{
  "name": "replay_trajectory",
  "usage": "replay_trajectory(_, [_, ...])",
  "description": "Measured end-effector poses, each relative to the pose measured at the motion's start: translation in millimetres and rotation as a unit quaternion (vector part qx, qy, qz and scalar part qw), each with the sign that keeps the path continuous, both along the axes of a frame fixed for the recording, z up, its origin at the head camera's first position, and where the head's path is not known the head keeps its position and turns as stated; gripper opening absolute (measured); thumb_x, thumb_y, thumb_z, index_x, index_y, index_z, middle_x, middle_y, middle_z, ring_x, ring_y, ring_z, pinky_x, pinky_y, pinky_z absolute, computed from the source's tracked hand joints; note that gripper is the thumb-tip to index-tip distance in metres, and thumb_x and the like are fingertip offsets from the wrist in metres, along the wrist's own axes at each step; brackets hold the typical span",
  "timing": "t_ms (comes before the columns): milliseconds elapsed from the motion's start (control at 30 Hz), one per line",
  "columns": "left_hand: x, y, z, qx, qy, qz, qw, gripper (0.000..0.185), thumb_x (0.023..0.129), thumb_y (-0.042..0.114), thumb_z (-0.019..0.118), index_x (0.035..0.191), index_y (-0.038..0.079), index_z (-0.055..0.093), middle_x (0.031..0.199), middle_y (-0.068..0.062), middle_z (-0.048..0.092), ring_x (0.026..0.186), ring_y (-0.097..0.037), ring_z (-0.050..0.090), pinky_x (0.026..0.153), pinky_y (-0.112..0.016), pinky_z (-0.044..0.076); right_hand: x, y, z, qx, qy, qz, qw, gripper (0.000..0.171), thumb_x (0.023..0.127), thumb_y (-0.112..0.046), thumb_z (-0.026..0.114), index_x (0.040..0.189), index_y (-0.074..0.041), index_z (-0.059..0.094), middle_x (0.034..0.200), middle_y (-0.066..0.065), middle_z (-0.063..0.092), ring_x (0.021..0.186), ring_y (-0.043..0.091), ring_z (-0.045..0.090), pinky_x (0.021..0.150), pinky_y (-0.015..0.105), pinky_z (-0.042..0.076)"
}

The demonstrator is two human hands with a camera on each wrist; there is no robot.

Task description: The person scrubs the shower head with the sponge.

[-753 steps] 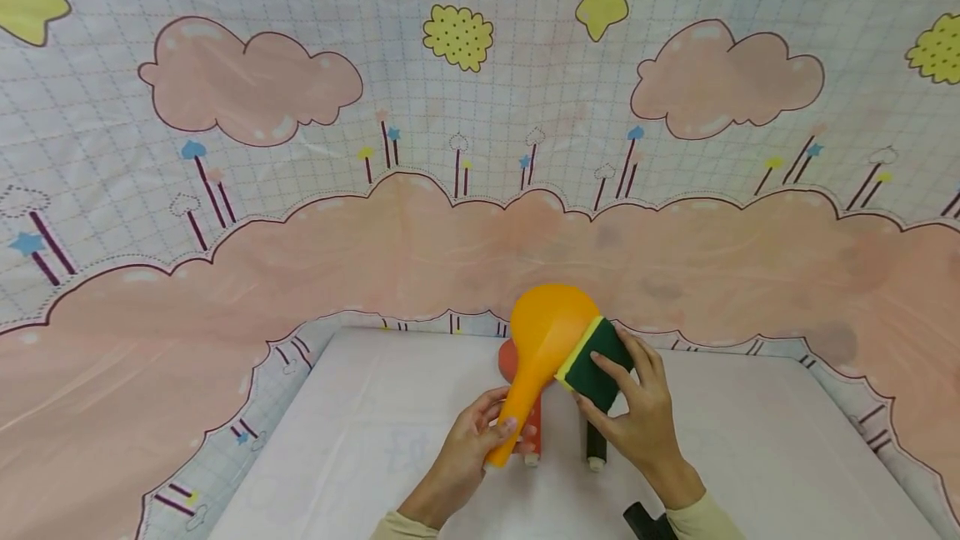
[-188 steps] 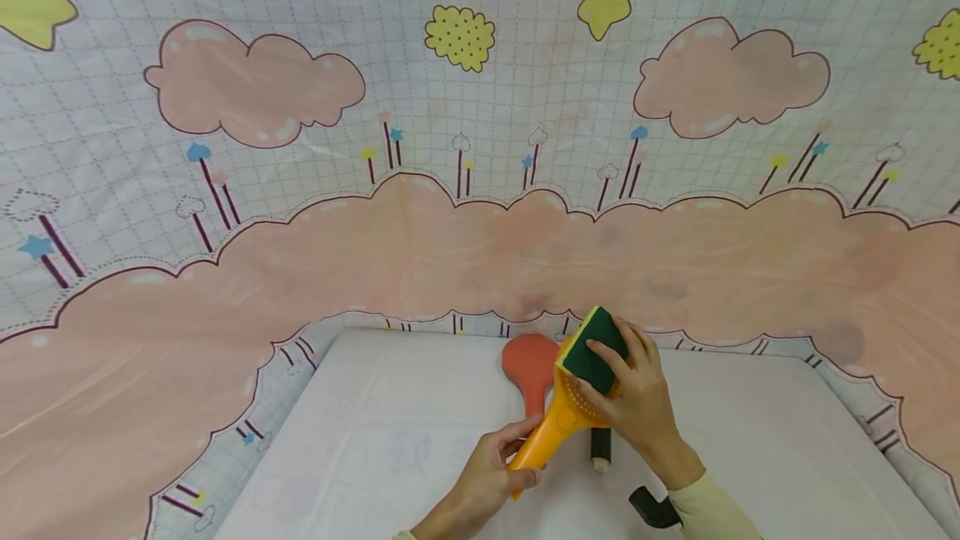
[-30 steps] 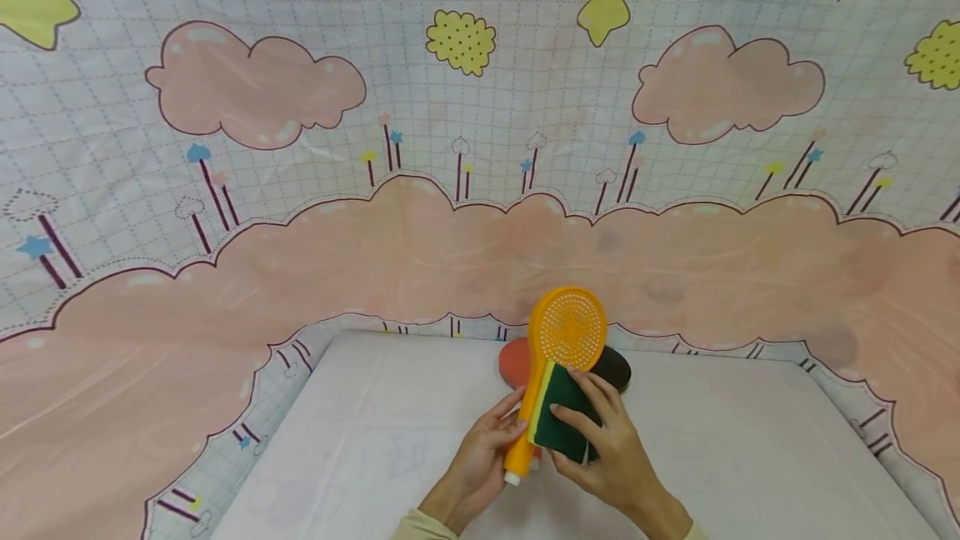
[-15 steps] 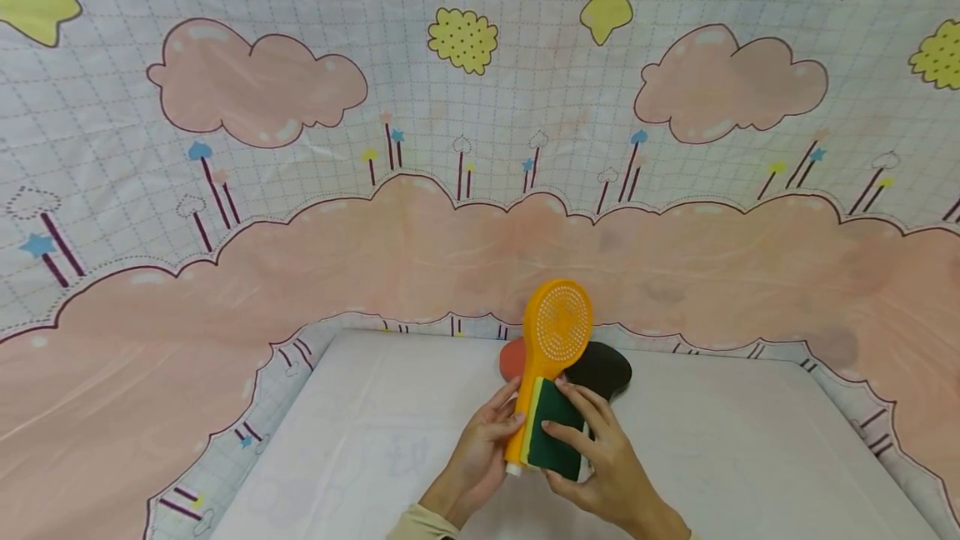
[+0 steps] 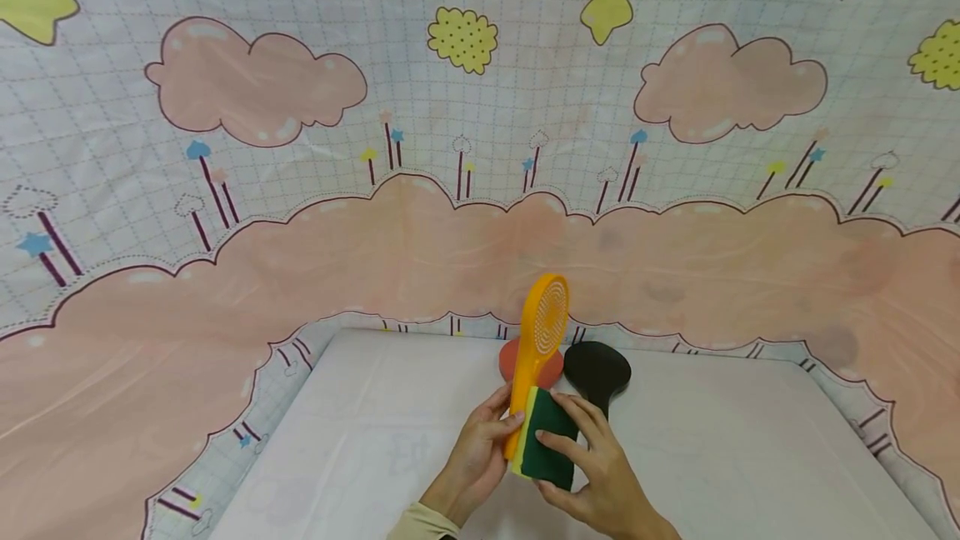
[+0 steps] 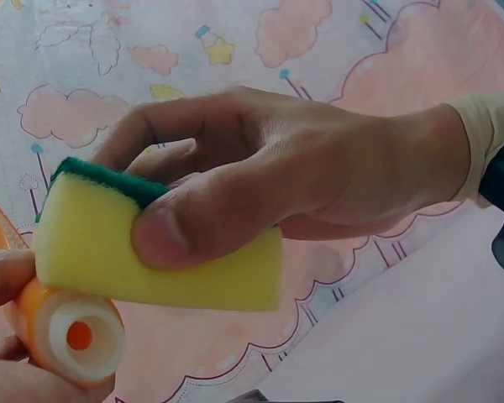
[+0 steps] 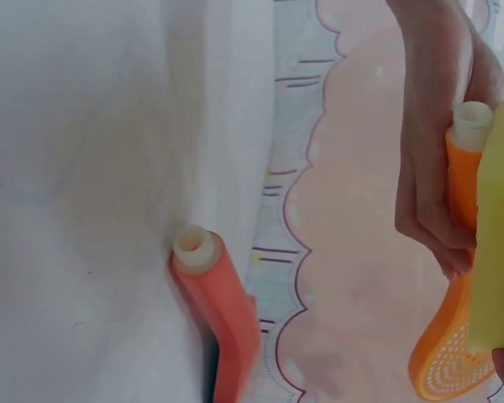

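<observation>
My left hand (image 5: 491, 433) grips the handle of an orange shower head (image 5: 546, 312) and holds it upright above the white table (image 5: 750, 440), its perforated face turned nearly edge-on. My right hand (image 5: 585, 461) pinches a green and yellow sponge (image 5: 546, 438) against that handle, yellow side on the plastic. In the left wrist view the thumb presses the yellow sponge (image 6: 151, 252) just above the handle's open end (image 6: 71, 333). In the right wrist view the left hand (image 7: 428, 168) wraps the orange handle (image 7: 462, 172) beside the sponge (image 7: 496, 235).
A red shower head (image 5: 512, 359) and a black shower head (image 5: 597, 369) lie on the table behind my hands, near its far edge. The red one's handle (image 7: 217, 298) points toward me. A cartoon cloud cloth (image 5: 450, 190) hangs behind and drapes around the table.
The orange shower head has turned from face-on to nearly edge-on. The sponge has slid down the handle toward me, and the black shower head behind has come into full view.
</observation>
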State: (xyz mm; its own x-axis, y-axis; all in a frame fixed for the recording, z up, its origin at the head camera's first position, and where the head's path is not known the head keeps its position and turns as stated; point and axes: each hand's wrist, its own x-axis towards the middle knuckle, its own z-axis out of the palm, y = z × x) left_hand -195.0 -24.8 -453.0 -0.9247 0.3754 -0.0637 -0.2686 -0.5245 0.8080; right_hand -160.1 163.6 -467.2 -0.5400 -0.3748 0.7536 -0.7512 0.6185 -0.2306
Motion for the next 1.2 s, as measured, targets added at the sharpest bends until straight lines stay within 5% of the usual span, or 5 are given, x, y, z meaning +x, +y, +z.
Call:
replay_trajectory(200, [0.4, -1, -3.8, 0.024, -0.012, -0.026, 0.9993, 0.06, 0.099, 0.002, 0.049, 0.154, 0.004, 0.027, 0.149, -0.018, 0.044, 0.127, -0.021, 0.055, 0.107, -0.035, 0.045, -2.1, 0, 2.7, -0.006, -0.021, -0.016, 1.0, 0.047, 0.071, -0.035, 0.086, 0.114, -0.03, 0.069, 0.145, 0.01, 0.051, 0.128, 0.022, 0.043, 0.087, 0.045, 0.058])
replay_trajectory(433, [0.8, -1, -2.3, 0.025, -0.011, -0.045, 0.9986, 0.061, 0.1, 0.006, 0.051, 0.155, 0.008, 0.025, 0.151, -0.016, 0.042, 0.129, -0.021, 0.054, 0.107, -0.035, 0.044, -18.2, 7, 9.0, -0.028, 0.024, -0.003, 0.999, 0.038, 0.08, -0.045, 0.079, 0.112, -0.026, 0.071, 0.144, 0.015, 0.052, 0.129, 0.026, 0.044, 0.112, 0.01, 0.025])
replay_trajectory(667, [3.3, -1, -1.3, 0.017, -0.014, -0.05, 0.9985, 0.061, 0.101, 0.008, 0.05, 0.156, 0.008, 0.024, 0.156, -0.015, 0.037, 0.128, -0.019, 0.052, 0.11, -0.031, 0.042, -33.9, 17, 15.8, -0.027, 0.029, -0.023, 0.999, 0.039, 0.084, -0.052, 0.071, 0.109, -0.023, 0.072, 0.142, 0.017, 0.053, 0.128, 0.031, 0.045, 0.113, 0.012, 0.025])
replay_trajectory(900, [3.1, -2, -1.7, 0.021, -0.015, -0.053, 0.9982, 0.06, 0.1, 0.004, 0.05, 0.155, 0.007, 0.026, 0.156, -0.014, 0.037, 0.13, -0.021, 0.051, 0.113, -0.034, 0.039, -31.5, 20, 14.9, -0.019, 0.014, -0.039, 0.999, 0.043, 0.072, -0.038, 0.085, 0.111, -0.026, 0.072, 0.144, 0.014, 0.052, 0.129, 0.028, 0.044, 0.102, 0.034, 0.049])
replay_trajectory(1200, [4.6, -5, -0.4, 0.022, 0.005, -0.072, 0.9971, 0.065, 0.095, -0.005, 0.049, 0.155, 0.005, 0.025, 0.154, -0.016, 0.038, 0.13, -0.024, 0.051, 0.108, -0.034, 0.044, -20.3, 19, 10.4, -0.027, 0.032, 0.01, 0.999, 0.04, 0.078, -0.044, 0.079, 0.113, -0.028, 0.07, 0.142, 0.016, 0.053, 0.129, 0.026, 0.044, 0.112, 0.011, 0.025])
